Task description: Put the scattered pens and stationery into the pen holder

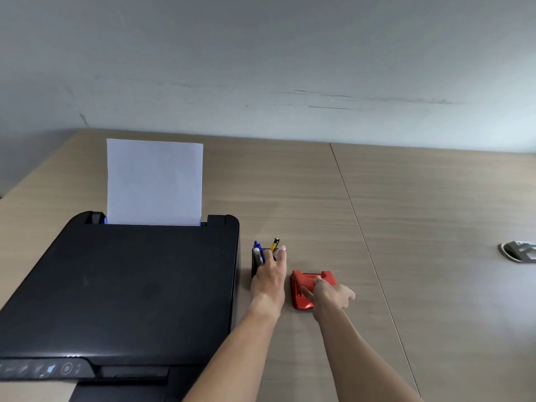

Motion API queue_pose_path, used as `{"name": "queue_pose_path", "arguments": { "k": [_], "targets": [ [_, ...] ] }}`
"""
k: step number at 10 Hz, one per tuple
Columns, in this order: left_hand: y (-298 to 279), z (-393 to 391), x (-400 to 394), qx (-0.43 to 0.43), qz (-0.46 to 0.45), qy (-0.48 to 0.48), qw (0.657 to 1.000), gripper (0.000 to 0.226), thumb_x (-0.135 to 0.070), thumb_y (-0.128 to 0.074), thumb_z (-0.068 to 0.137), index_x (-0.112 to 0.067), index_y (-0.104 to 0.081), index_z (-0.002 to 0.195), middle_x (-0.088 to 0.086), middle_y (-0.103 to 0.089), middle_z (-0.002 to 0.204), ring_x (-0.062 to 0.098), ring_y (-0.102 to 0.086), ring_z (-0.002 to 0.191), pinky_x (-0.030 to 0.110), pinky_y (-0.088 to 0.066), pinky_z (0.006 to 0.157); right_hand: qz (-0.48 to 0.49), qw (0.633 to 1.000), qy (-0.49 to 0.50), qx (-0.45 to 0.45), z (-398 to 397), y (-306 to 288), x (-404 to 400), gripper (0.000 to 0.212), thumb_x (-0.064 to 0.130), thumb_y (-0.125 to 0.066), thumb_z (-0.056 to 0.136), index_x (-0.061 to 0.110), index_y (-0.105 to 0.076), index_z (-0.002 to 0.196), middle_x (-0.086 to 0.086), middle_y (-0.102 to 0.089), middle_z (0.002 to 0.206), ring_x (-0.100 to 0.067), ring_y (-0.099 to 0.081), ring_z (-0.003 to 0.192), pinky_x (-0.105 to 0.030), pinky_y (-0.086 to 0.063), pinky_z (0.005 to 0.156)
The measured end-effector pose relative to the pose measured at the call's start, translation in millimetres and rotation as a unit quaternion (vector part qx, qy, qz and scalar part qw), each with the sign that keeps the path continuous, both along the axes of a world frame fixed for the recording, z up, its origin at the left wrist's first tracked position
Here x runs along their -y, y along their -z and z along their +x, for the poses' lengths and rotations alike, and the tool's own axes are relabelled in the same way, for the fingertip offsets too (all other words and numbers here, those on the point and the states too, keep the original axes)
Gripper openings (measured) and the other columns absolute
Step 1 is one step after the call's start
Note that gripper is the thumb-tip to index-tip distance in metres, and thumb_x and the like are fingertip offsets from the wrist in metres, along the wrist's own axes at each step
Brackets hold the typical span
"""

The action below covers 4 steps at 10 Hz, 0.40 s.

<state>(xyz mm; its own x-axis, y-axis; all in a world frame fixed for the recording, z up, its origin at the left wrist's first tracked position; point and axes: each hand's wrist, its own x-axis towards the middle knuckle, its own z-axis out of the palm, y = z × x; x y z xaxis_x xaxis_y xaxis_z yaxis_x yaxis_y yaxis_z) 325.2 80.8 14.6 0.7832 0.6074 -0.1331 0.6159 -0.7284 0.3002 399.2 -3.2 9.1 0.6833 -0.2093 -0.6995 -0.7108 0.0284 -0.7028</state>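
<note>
A small black pen holder stands on the wooden desk just right of the printer. A blue pen, a white pen and a yellow-and-black pen stick up out of it. My left hand lies over the holder's right side and grips it, one finger stretched up past its rim. It hides most of the holder. To the right lies a red hole punch. My right hand is on it, thumb along its left side and fingers over its top.
A black printer with a white sheet standing in its feeder fills the left of the desk. A grey cable port sits at the right edge. A wall runs behind the desk.
</note>
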Motion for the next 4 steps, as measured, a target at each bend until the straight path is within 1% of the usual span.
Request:
{"name": "queue_pose_path", "arguments": {
  "k": [1,2,3,4],
  "targets": [
    [-1.8,0.3,-1.1,0.002,-0.007,-0.001,1.000,0.095,0.020,-0.063,0.075,-0.017,-0.016,0.149,0.018,-0.034,0.136,0.030,-0.064,0.097,0.035,-0.054,0.070,0.016,1.000,0.003,0.007,1.1,3.0,-1.2,0.056,-0.008,-0.064,0.084,0.010,-0.031,0.124,-0.026,-0.045,0.127,-0.043,-0.063,0.081,-0.037,-0.056,0.039],
    [-2.4,1.0,0.3,0.001,-0.005,-0.009,1.000,0.093,0.018,-0.064,0.075,-0.018,-0.018,0.148,0.017,-0.034,0.136,0.030,-0.064,0.097,0.036,-0.054,0.072,0.031,1.000,0.002,-0.001,1.9,6.1,1.7,0.059,-0.007,-0.068,0.081,0.013,-0.030,0.122,-0.026,-0.043,0.129,-0.049,-0.062,0.095,-0.031,-0.048,0.027],
    [-5.8,-4.9,4.0,-0.008,0.009,-0.006,1.000,0.095,0.014,-0.067,0.074,-0.020,-0.018,0.147,0.018,-0.030,0.139,0.031,-0.059,0.102,0.036,-0.055,0.073,0.062,0.998,-0.018,0.004,-0.5,8.3,5.7,0.053,0.007,-0.075,0.080,0.012,-0.033,0.111,-0.027,-0.047,0.124,-0.048,-0.067,0.087,-0.032,-0.052,0.032],
    [-9.2,-13.7,6.7,0.000,0.042,-0.023,0.999,0.098,0.011,-0.070,0.072,-0.023,-0.017,0.148,0.024,-0.023,0.146,0.032,-0.053,0.109,0.035,-0.055,0.074,0.051,0.998,-0.029,-0.009,-14.0,13.8,14.7,0.051,0.034,-0.071,0.081,0.007,-0.041,0.111,-0.026,-0.057,0.108,-0.041,-0.070,0.068,-0.043,-0.059,0.047]
  ]
}}
